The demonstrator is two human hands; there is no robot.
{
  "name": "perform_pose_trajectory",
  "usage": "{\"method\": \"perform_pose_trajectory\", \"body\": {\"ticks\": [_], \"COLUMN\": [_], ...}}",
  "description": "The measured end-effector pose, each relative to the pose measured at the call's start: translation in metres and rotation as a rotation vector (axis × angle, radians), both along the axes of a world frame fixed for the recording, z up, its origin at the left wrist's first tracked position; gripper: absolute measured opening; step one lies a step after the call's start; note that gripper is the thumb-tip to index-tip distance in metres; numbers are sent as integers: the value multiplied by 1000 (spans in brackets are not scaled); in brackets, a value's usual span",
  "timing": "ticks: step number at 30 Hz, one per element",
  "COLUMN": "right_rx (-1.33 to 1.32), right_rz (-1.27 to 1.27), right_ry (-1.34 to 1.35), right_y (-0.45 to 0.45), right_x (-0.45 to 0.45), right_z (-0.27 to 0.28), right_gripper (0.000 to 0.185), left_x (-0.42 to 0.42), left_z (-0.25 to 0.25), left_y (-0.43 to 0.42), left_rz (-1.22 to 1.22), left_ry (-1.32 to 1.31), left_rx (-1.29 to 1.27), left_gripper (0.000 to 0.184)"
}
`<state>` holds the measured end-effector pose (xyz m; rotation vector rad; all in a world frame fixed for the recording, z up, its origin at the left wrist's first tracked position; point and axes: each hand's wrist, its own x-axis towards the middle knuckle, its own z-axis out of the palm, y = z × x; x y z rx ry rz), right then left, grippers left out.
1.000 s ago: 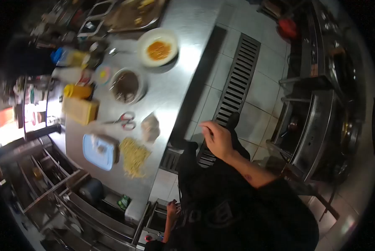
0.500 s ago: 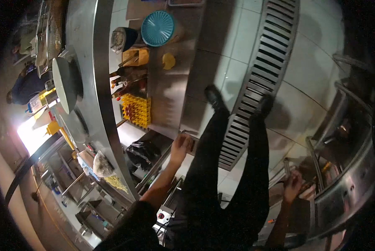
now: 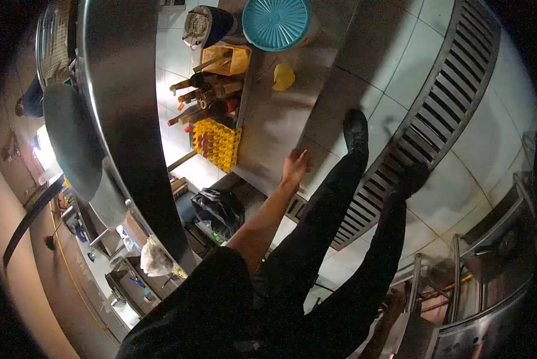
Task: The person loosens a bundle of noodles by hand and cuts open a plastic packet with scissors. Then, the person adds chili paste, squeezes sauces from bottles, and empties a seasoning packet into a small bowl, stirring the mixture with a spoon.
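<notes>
My left hand (image 3: pixel 296 166) hangs over the edge of a low steel shelf, its fingers loosely bent and partly apart, with nothing visible in it. On that shelf stand a yellow egg tray (image 3: pixel 216 145), several bottles (image 3: pixel 220 91), a yellow carton (image 3: pixel 229 58) and a tub with a ribbed teal lid (image 3: pixel 276 24). A small yellow piece (image 3: pixel 283 78) lies on the shelf surface. My right hand (image 3: pixel 393 304) is low at the right, dark and blurred beside a metal bar (image 3: pixel 414 281); its fingers cannot be made out.
A slotted floor drain (image 3: pixel 442 107) runs along the tiled floor beside my shoes (image 3: pixel 356 131). Steel equipment with bar handles (image 3: pixel 455 275) stands at the right. To the left is a steel counter (image 3: pixel 122 119) with a large pale round dish (image 3: pixel 71 137). A black plastic bag (image 3: pixel 219 210) sits below it.
My view has shifted, and the shelf goods appear larger and farther right. My left hand is now nearer the shelf edge. My right hand has dropped into shadow. One foot has stepped.
</notes>
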<state>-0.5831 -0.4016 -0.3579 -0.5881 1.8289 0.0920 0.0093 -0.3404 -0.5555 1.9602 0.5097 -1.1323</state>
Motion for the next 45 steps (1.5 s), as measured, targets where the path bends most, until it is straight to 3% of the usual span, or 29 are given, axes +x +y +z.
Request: {"method": "perform_pose_trajectory", "body": {"ticks": [2, 3, 5, 7, 11, 12, 15, 16, 17, 19, 22, 26, 29, 31, 33, 35, 39, 41, 45], "right_rx": [38, 37, 31, 274, 283, 267, 227, 201, 202, 52, 18, 163, 30, -32, -53, -76, -153, -142, -257], "right_rz": [61, -12, -84, -494, -695, -301, 301, 510, 517, 793, 957, 1085, 1019, 1056, 1119, 1179, 1166, 1160, 1225], "right_ry": [54, -67, -177, -335, -237, -164, -111, -129, -132, -81, -40, 67, -102, -140, -108, -68, -34, -1, 81], "right_y": [-11, -2, -5, -22, -43, -65, -90, -92, -93, -96, -112, -139, -129, -115, -102, -84, -37, -8, 36], "right_x": [16, -2, -17, -14, 25, 67, 137, 147, 153, 161, 171, 183, 139, 121, 112, 101, 107, 112, 94], "right_z": [-8, -22, -31, -36, -35, -14, 15, 19, 19, 19, 21, 22, -3, -7, -7, -7, -1, 0, -6], "right_gripper": [37, 39, 41, 37, 40, 44, 55, 62, 62, 79, 93, 96, 98, 96, 95, 94, 90, 91, 84], "left_x": [-4, -5, -10, -9, -22, -29, -61, -72, -81, -99, -127, -162, -193, -205, -221, -242, -286, -286, -292], "left_z": [-15, -13, -6, 2, -2, -5, 26, 39, 51, 66, 70, 99, 121, 135, 132, 123, 115, 126, 135], "left_y": [21, 18, 5, -13, -7, -5, -23, -30, -40, -50, -34, -28, -15, -2, 20, 50, 113, 132, 168], "left_rz": [59, 58, 46, 0, -187, -313, -525, -495, -488, -644, -769, -807, -807, -984, -915, -775, -857, -1273, -1099], "left_ry": [75, 78, 61, 53, -46, -130, -201, -200, -203, -155, -235, -246, -239, -187, -273, -165, -72, 24, -206], "left_rx": [-97, -102, 31, 55, 34, 76, 197, 120, 123, 239, 202, 172, 193, 257, 216, 141, 176, 339, 211], "left_gripper": [24, 24, 25, 25, 26, 29, 17, 18, 18, 25, 32, 40, 43, 46, 45, 42, 44, 47, 46]}}
